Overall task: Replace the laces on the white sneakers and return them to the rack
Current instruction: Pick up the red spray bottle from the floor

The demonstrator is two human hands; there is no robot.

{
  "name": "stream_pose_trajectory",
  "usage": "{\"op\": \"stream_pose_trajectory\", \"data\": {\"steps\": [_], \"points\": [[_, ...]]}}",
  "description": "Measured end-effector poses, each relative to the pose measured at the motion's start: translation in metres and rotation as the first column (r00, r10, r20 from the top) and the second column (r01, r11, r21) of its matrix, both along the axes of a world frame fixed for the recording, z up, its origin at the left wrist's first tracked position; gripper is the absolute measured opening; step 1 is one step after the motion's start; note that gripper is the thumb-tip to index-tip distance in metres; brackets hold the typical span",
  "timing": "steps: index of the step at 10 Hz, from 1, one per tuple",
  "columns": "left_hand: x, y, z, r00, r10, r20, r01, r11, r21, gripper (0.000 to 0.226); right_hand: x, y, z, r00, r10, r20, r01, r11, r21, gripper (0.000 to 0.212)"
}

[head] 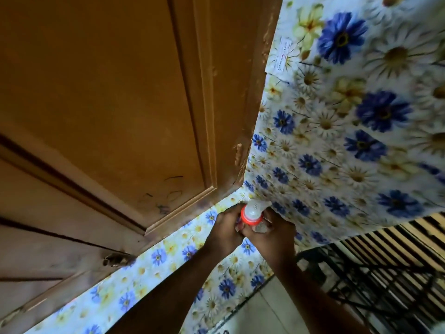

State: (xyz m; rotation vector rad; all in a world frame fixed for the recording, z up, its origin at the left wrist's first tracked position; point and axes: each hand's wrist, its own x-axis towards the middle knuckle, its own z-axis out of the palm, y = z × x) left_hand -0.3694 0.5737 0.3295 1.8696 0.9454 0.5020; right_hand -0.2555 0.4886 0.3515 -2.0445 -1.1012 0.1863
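Corner of a room, view tilted. A brown panelled door [108, 92] fills the left side. A floral sheet [349, 141], blue and pale daisies, covers the wall on the right and runs on as a strip below the door's lower edge.

The left hand [226, 229] and right hand [273, 235] meet close under the corner where door and sheet join, and they touch each other. Between them is a white bulb-shaped object [255, 209] with an orange-red collar, its dome pointing toward that corner. The left hand's fingers curl against the side of the collar. The right hand grips from below and from the other side, fingers wrapped under the collar. Whether the dome touches the sheet cannot be told. Both forearms are bare.

Outward:
- Dark scribbles [166, 196] on the door's lower panel.
- A metal latch [115, 259] on the door's edge, beside the floral strip.
- A small white label [284, 54] on the sheet, just beside the door's edge.
- A black frame with pale slats [385, 251] under the sheet's lower edge.
- Pale floor [265, 309] between the forearms.

White sneakers: whereabouts cannot be told from this view.
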Motion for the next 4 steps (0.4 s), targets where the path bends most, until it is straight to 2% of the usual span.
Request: {"op": "stream_pose_trajectory", "data": {"steps": [1,2,3,4], "points": [[-0.002,0.000,-0.005,0.995,-0.018,-0.093,0.019,1.000,0.014,0.052,0.004,-0.003,-0.004,0.999,0.011,-0.050,-0.011,1.000,-0.004,0.055],[-0.005,-0.006,-0.007,0.990,0.008,-0.138,-0.007,1.000,0.008,0.047,0.003,-0.006,-0.001,0.998,0.006,-0.056,-0.005,1.000,0.019,0.041],[-0.006,-0.018,-0.008,0.980,0.116,-0.161,-0.128,0.990,-0.066,0.042,0.003,-0.013,0.006,0.989,-0.030,-0.143,0.035,0.999,0.029,0.043],[-0.005,-0.039,0.000,0.936,0.345,-0.069,-0.350,0.890,-0.291,0.020,0.002,-0.025,0.007,0.963,-0.099,-0.249,0.105,0.994,0.008,0.048]]}}
